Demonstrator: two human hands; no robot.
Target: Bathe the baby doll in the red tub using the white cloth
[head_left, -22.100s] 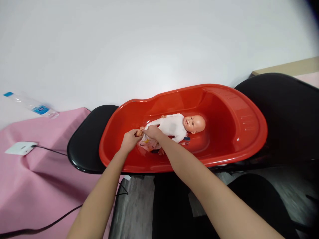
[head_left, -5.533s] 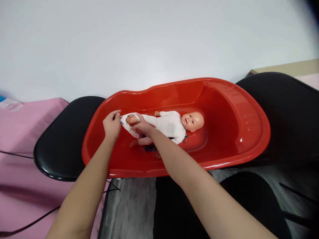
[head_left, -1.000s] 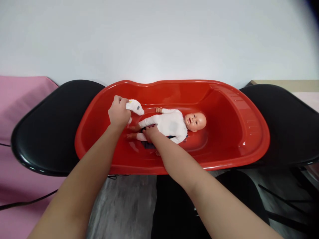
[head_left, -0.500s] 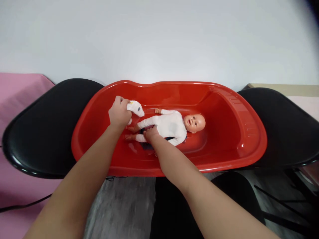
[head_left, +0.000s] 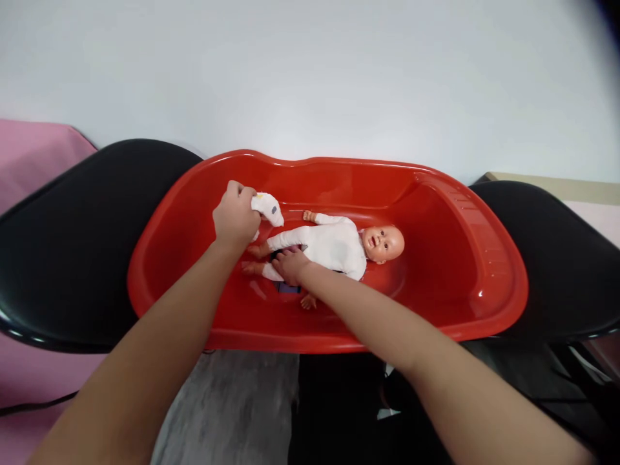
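A baby doll [head_left: 334, 244] in a white suit lies on its back in a red baby bathtub [head_left: 436, 284], head to the right and bare feet to the left. My left hand [head_left: 236, 214] is closed round a white cloth [head_left: 267, 208] with a dark spot, whose end hangs out past my fingers above the doll's feet. My right hand [head_left: 291, 263] is over the doll's near leg, fingers bent round the thigh; the fingertips are partly hidden. Under the doll's legs shows a dark flat piece [head_left: 289, 288], its kind unclear.
The tub rests across two black chair seats, one at the left [head_left: 62, 258] and one at the right [head_left: 571, 265]. A pale wall [head_left: 310, 77] stands behind. Pink cloth [head_left: 39, 145] covers something at the far left. Grey floor [head_left: 227, 407] shows below.
The view has shifted slightly. My right hand has shifted a little on the doll's leg, its fingers more stretched to the left. My left hand still holds the cloth in nearly the same place.
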